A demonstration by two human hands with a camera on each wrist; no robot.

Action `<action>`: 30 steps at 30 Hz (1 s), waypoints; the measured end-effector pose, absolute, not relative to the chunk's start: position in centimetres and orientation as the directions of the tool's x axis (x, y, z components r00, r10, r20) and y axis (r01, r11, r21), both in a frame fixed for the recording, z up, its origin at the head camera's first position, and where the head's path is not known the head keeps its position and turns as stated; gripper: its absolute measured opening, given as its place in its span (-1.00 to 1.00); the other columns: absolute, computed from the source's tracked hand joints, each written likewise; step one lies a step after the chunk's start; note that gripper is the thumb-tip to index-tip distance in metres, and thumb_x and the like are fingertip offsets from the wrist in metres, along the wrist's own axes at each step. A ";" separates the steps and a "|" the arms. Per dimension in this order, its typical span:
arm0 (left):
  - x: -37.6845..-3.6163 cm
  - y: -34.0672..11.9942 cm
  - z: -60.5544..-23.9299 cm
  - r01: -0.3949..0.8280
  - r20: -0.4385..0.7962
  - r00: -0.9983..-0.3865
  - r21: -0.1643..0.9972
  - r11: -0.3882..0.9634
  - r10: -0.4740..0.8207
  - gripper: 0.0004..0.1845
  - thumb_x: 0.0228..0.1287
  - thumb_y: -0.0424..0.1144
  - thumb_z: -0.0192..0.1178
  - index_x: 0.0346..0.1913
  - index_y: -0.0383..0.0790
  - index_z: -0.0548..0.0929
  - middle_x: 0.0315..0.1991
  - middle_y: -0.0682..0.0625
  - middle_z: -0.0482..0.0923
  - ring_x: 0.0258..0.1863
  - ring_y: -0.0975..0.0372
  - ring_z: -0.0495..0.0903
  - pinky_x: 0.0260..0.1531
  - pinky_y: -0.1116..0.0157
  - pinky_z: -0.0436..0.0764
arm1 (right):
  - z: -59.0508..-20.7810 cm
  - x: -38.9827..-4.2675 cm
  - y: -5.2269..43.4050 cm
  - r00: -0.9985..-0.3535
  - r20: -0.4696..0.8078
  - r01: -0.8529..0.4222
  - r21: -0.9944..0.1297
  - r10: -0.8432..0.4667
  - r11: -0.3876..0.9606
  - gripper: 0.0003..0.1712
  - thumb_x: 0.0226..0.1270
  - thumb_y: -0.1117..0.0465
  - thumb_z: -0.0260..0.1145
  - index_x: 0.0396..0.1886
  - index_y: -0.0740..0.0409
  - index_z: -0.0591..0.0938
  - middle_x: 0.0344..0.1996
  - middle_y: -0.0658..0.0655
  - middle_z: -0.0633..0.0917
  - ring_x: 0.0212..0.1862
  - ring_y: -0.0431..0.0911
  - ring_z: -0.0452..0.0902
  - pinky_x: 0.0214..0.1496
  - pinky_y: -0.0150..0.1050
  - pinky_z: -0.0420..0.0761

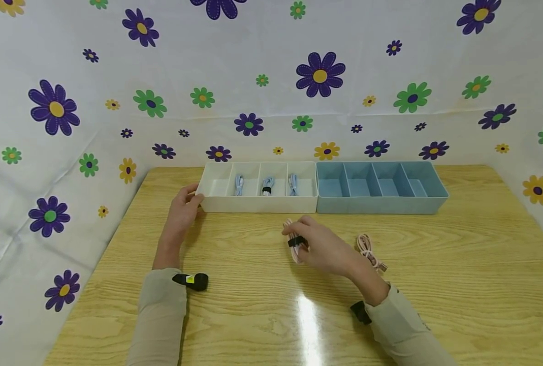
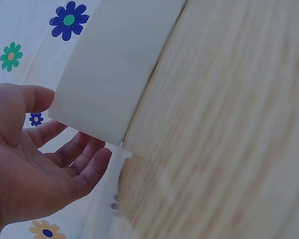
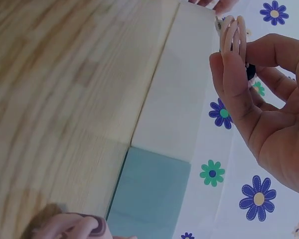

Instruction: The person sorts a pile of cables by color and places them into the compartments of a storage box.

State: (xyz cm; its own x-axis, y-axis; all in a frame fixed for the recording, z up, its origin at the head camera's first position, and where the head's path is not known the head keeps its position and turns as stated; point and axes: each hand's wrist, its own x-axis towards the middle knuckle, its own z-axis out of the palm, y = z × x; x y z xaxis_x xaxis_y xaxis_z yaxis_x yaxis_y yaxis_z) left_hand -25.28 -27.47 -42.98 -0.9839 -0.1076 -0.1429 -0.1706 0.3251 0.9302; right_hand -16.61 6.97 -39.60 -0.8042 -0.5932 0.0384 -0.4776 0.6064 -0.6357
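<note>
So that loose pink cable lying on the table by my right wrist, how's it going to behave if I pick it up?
The loose pink cable is coiled with no strap visible, so it will probably flop and uncoil when lifted. It looks thin and light, so a pinch should carry it. On the glossy table it would likely slide rather than roll if pushed.

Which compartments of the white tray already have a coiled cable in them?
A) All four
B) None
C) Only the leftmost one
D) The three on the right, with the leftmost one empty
D: the head view shows the white tray with coiled bluish cables in its three right compartments and nothing in the leftmost.
</note>
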 end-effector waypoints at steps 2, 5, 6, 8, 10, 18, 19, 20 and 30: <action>-25.3 -27.5 -43.0 -0.170 -0.141 -0.984 0.931 0.325 -0.109 -0.41 0.57 -0.04 -0.12 0.53 -0.16 0.17 0.41 -0.28 0.22 0.31 -0.09 0.32 0.25 0.03 0.38 | -39.6 -16.7 7.0 -0.802 0.062 -0.488 -0.641 -0.594 0.592 -0.45 0.26 0.52 0.13 0.25 0.17 0.54 0.12 0.17 0.51 -0.21 -0.12 0.44 -0.24 -0.27 0.47; -25.3 -27.5 -43.1 -0.168 -0.140 -0.984 0.932 0.321 -0.109 -0.41 0.57 -0.03 -0.11 0.53 -0.16 0.18 0.40 -0.28 0.23 0.31 -0.08 0.33 0.26 0.02 0.38 | -39.5 -16.7 7.2 -0.795 0.107 -0.503 -0.668 -0.597 0.549 -0.46 0.30 0.51 0.11 0.26 0.18 0.53 0.09 0.18 0.49 -0.21 -0.12 0.41 -0.25 -0.26 0.45; -25.2 -27.6 -43.1 -0.168 -0.139 -0.984 0.932 0.322 -0.110 -0.41 0.57 -0.03 -0.11 0.53 -0.16 0.18 0.40 -0.28 0.24 0.31 -0.08 0.33 0.26 0.02 0.38 | -39.5 -16.8 7.3 -0.794 0.121 -0.505 -0.679 -0.596 0.534 -0.47 0.31 0.51 0.10 0.26 0.17 0.53 0.07 0.18 0.49 -0.23 -0.12 0.40 -0.26 -0.27 0.44; -25.2 -27.6 -43.1 -0.169 -0.141 -0.984 0.931 0.323 -0.110 -0.41 0.57 -0.03 -0.11 0.53 -0.16 0.18 0.40 -0.28 0.24 0.30 -0.08 0.33 0.25 0.03 0.39 | -39.5 -16.8 7.4 -0.795 0.146 -0.502 -0.703 -0.589 0.503 -0.47 0.32 0.50 0.08 0.27 0.16 0.52 0.04 0.19 0.48 -0.30 -0.13 0.36 -0.30 -0.28 0.42; -25.3 -27.6 -43.1 -0.171 -0.143 -0.984 0.932 0.318 -0.110 -0.41 0.56 -0.03 -0.11 0.53 -0.15 0.18 0.39 -0.28 0.24 0.30 -0.08 0.33 0.24 0.03 0.39 | -39.4 -16.8 7.5 -0.801 0.168 -0.493 -0.729 -0.574 0.474 -0.48 0.34 0.50 0.08 0.27 0.16 0.51 0.03 0.20 0.47 -0.35 -0.14 0.33 -0.33 -0.29 0.40; -25.3 -27.4 -42.9 -0.167 -0.141 -0.985 0.933 0.319 -0.103 -0.41 0.57 -0.03 -0.11 0.53 -0.17 0.17 0.40 -0.29 0.24 0.31 -0.08 0.32 0.24 0.01 0.39 | -39.3 -17.1 7.9 -0.835 0.251 -0.474 -0.780 -0.490 0.408 -0.55 0.39 0.46 0.17 0.25 0.21 0.52 -0.01 0.20 0.49 -0.34 -0.13 0.39 -0.37 -0.32 0.49; -25.3 -27.4 -42.9 -0.167 -0.141 -0.985 0.933 0.318 -0.104 -0.41 0.57 -0.03 -0.11 0.53 -0.17 0.17 0.40 -0.30 0.24 0.32 -0.08 0.32 0.24 0.01 0.39 | -39.2 -17.1 8.0 -0.839 0.256 -0.472 -0.783 -0.481 0.406 -0.56 0.39 0.45 0.18 0.24 0.20 0.53 0.00 0.20 0.49 -0.32 -0.12 0.42 -0.35 -0.32 0.52; -25.3 -27.4 -42.9 -0.169 -0.142 -0.984 0.933 0.319 -0.104 -0.40 0.57 -0.03 -0.11 0.53 -0.18 0.17 0.40 -0.30 0.24 0.32 -0.08 0.32 0.24 0.01 0.39 | -39.2 -17.1 8.0 -0.843 0.258 -0.466 -0.788 -0.472 0.403 -0.56 0.39 0.44 0.19 0.25 0.20 0.53 0.00 0.20 0.50 -0.31 -0.11 0.44 -0.34 -0.31 0.54; -25.2 -27.4 -42.9 -0.168 -0.142 -0.984 0.934 0.315 -0.103 -0.41 0.57 -0.03 -0.11 0.53 -0.18 0.18 0.40 -0.29 0.24 0.32 -0.07 0.33 0.23 0.04 0.41 | -38.7 -17.4 8.6 -0.897 0.290 -0.408 -0.834 -0.335 0.372 -0.55 0.39 0.41 0.23 0.26 0.19 0.53 0.07 0.21 0.53 -0.26 -0.05 0.46 -0.25 -0.25 0.56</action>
State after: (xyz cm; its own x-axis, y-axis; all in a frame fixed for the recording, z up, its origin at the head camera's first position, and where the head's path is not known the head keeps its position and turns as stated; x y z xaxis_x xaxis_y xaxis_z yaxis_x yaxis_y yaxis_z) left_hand -25.18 -27.37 -42.90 -0.9844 -0.1033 -0.1425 -0.1683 0.3153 0.9340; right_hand -17.35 8.56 -38.68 -0.8968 -0.3345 0.2895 -0.4080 0.3724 -0.8336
